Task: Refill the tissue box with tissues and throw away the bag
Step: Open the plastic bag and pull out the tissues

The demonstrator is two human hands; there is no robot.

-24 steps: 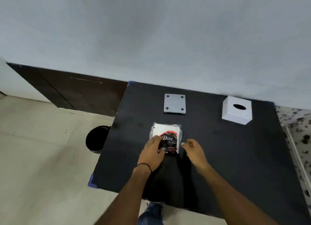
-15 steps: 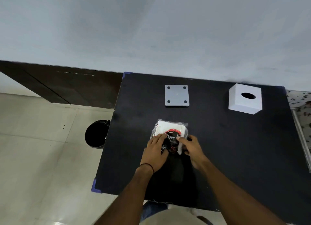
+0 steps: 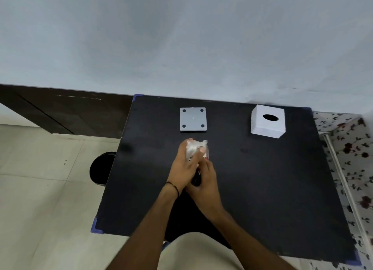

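The tissue pack [image 3: 194, 150], in clear plastic with red and black print, is lifted off the black table [image 3: 262, 179] and held on edge between both hands. My left hand [image 3: 182, 168] wraps its left side and top. My right hand [image 3: 205, 181] grips its lower end, and most of the pack is hidden by fingers. The white tissue box cover [image 3: 268, 121], with a dark oval slot on top, stands at the table's far right. A flat grey square base plate [image 3: 193, 119] with four dark corner dots lies at the far middle.
A black waste bin [image 3: 102, 168] stands on the tiled floor just left of the table. A dark wooden panel [image 3: 66, 110] runs along the wall at left. A floral-patterned surface [image 3: 351, 148] lies beyond the table's right edge.
The pack lay flat on the table with both hands at its near edge; now both hands have closed on it and raised it on edge. The camera view has shifted.
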